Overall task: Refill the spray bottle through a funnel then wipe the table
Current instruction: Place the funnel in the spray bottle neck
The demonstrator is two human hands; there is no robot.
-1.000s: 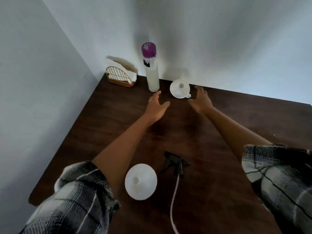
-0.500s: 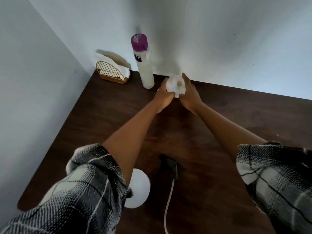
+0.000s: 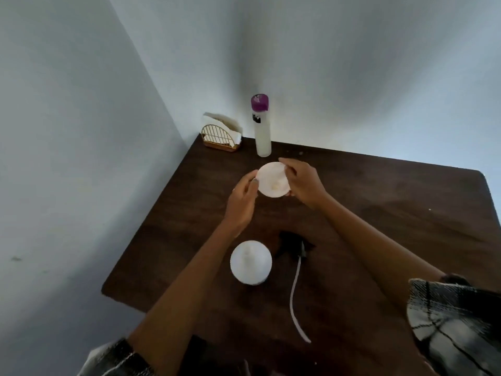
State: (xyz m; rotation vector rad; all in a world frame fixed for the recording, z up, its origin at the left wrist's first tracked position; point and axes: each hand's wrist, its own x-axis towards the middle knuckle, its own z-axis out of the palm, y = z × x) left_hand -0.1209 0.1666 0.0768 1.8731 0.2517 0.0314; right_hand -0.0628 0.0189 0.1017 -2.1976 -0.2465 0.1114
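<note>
Both hands, left hand (image 3: 242, 200) and right hand (image 3: 305, 183), hold the funnel (image 3: 272, 180); set its tip straight into the open spray bottle (image 3: 250, 262).

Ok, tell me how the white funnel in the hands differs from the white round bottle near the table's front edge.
The white plastic funnel is held above the dark wooden table, gripped by the left hand and right hand; the white round bottle stands on the table, untouched. The funnel shows a wide open mouth; the bottle shows a domed top with a narrow neck. Both are white.
</note>
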